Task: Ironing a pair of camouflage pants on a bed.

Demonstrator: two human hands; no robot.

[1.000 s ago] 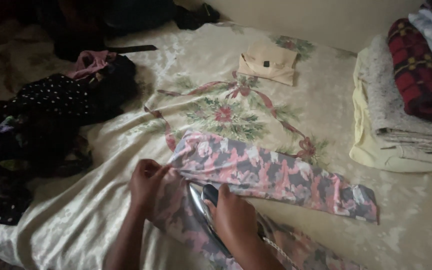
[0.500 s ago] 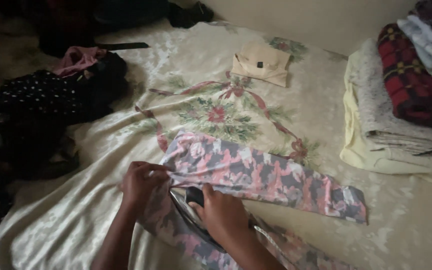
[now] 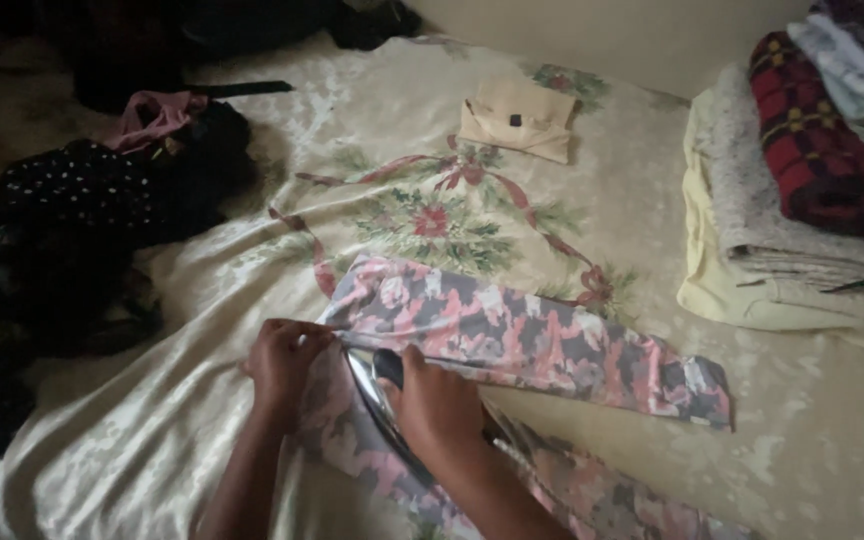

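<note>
Right hand point(image 3: 439, 410) grips an iron point(image 3: 377, 385); left hand point(image 3: 280, 362) pinches the pink-grey camouflage garment point(image 3: 512, 335), lying flat

A bedroom at home, dimly lit. Under the hands, a bed with a cream floral bedspread point(image 3: 452, 215). Left of them, a heap of dark clothes point(image 3: 82, 230); to the far right, stacked blankets point(image 3: 802, 190); beyond them, a plain wall point(image 3: 632, 35).
</note>
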